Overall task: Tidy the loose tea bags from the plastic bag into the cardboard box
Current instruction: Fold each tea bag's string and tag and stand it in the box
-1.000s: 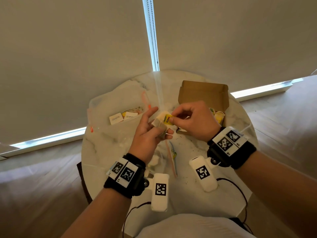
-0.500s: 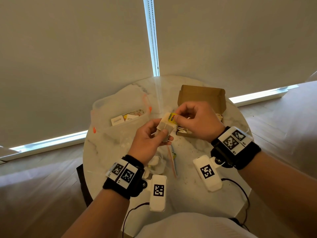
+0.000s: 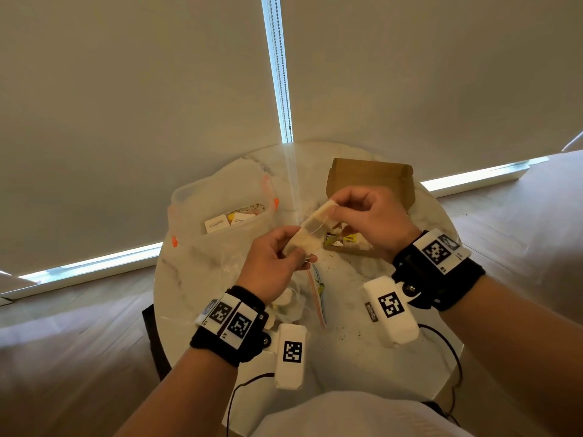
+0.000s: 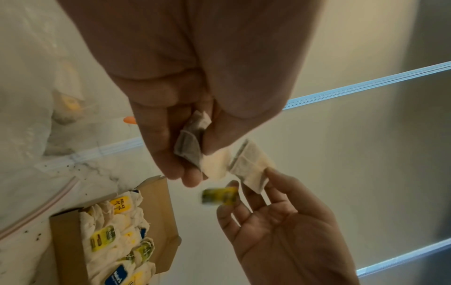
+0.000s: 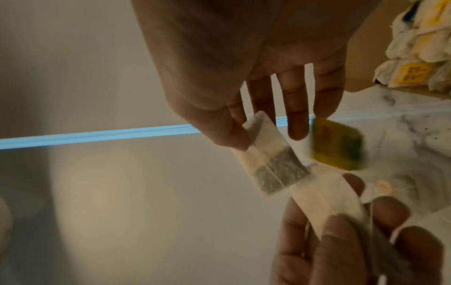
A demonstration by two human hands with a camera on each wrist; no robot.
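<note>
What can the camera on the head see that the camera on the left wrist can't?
Only the head view shows the plastic bag with packets inside and the whole round table. Only the left wrist view shows the yellow tag dangling and the labels in the cardboard box. Both show the left hand and right hand pinching a tea bag.

Matt cardboard box [image 3: 372, 178], translucent plastic bag [image 3: 220, 197], glossy marble table [image 3: 347, 310].

Marble table [image 3: 362, 310]: box [image 3: 372, 175], plastic bag [image 3: 220, 200]
</note>
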